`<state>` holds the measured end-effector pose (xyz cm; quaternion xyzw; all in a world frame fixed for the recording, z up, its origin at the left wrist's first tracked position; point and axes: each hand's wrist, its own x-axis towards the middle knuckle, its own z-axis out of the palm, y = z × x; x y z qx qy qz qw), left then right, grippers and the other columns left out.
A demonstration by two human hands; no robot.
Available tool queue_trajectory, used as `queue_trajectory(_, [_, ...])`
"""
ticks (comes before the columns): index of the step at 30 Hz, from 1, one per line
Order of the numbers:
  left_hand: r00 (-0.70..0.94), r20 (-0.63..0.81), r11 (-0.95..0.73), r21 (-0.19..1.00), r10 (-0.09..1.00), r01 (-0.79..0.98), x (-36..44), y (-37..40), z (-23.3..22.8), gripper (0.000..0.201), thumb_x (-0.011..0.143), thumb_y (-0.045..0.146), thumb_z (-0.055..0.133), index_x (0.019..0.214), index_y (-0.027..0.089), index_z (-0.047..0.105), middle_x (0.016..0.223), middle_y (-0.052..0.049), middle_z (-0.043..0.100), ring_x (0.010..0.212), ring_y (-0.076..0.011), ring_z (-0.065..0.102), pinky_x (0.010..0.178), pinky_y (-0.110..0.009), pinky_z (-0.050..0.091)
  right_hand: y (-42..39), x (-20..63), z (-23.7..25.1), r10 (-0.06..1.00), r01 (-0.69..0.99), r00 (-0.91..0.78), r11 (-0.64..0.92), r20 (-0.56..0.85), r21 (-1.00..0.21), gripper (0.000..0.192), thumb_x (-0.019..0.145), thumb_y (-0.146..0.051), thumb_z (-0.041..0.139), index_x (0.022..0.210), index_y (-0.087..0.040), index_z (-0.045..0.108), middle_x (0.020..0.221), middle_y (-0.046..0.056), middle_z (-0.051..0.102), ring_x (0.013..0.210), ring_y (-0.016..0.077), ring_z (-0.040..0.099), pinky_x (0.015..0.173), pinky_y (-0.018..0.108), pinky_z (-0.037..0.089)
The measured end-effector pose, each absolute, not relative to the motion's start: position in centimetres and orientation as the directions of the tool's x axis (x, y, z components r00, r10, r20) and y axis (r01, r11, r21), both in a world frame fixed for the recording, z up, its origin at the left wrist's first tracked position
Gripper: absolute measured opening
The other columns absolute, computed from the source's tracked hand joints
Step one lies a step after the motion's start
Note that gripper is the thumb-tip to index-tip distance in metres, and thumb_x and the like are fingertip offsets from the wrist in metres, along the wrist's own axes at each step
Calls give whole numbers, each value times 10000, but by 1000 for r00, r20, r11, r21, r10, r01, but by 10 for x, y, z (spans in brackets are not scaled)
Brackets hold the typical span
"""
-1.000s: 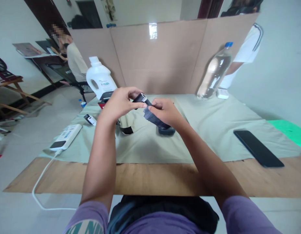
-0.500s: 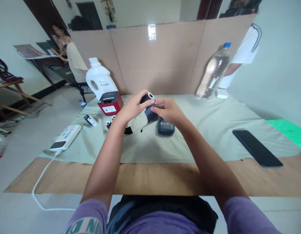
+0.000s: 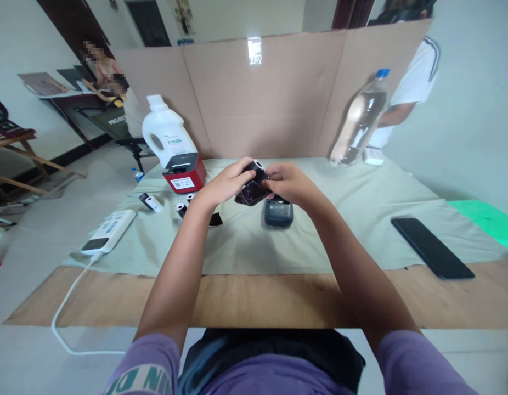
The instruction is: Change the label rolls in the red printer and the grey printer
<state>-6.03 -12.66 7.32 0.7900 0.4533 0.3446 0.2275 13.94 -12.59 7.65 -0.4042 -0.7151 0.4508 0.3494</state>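
Note:
My left hand [image 3: 228, 185] is closed around a small paper roll [image 3: 257, 176] with a black outer face and a white end with a dark core. My right hand [image 3: 290, 181] pinches the roll's right side near a loose black flap; its fingertips are partly hidden. The roll is held above the cloth. Just below my hands a dark grey handheld device [image 3: 278, 213] lies on the cloth, its far end covered by my right hand. Near my left forearm are a black strip [image 3: 215, 219] and two small rolls [image 3: 180, 209], partly hidden by the arm.
A red box-shaped device [image 3: 185, 174] stands before a white jug [image 3: 168, 131] at the left. A white power strip [image 3: 109, 231] and another small roll [image 3: 151, 202] lie nearer. At right are a water bottle [image 3: 361, 120] and a black phone [image 3: 432, 248]. A cardboard panel [image 3: 262, 104] closes the back.
The black flap hanging from the roll now sits gathered close against it, and the thin piece that dangled below is no longer seen. My hands stay close together over the device.

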Motion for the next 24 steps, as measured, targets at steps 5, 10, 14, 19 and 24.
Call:
queue_trajectory(5, [389,428,-577,653,816,491,-59,-129,74,267,839,392,652,1024,207,603,1338,-106,624,1264,-300,562,1041,-472,450,-127,143,78,893,263,-434,255,122,-930,139,790,-93,690,715,-177,609,592,12,658,555,150,640,490,223,424])
queue_trajectory(10, [370,447,-580,648,814,494,-58,-129,71,298,797,330,713,1019,210,554,1117,-63,702,1110,-240,646,966,-395,494,-128,143,78,896,249,-420,264,142,-932,130,759,-104,723,820,-179,637,605,5,653,574,149,622,498,227,408])
queue_trajectory(14, [365,487,-604,559,794,568,-54,-131,71,299,800,333,716,1016,210,549,1021,-27,693,1001,-205,649,866,-322,494,-127,142,75,891,243,-420,295,174,-924,101,765,-179,732,817,-185,647,639,6,665,596,146,610,516,235,414])
queue_trajectory(19, [385,505,-621,472,772,626,-49,-134,71,315,829,278,655,1129,218,580,1035,-25,696,947,-194,650,833,-314,490,-131,141,75,889,306,-383,379,251,-874,137,816,-303,676,755,-186,641,631,2,633,618,147,591,538,248,384])
queue_trajectory(24, [410,476,-622,494,778,607,-50,-138,75,500,863,295,620,1355,230,567,1229,-79,696,1145,-237,640,936,-342,501,-136,141,79,877,387,-347,456,332,-801,84,784,-243,618,722,-189,637,579,-37,519,572,119,474,540,261,306])
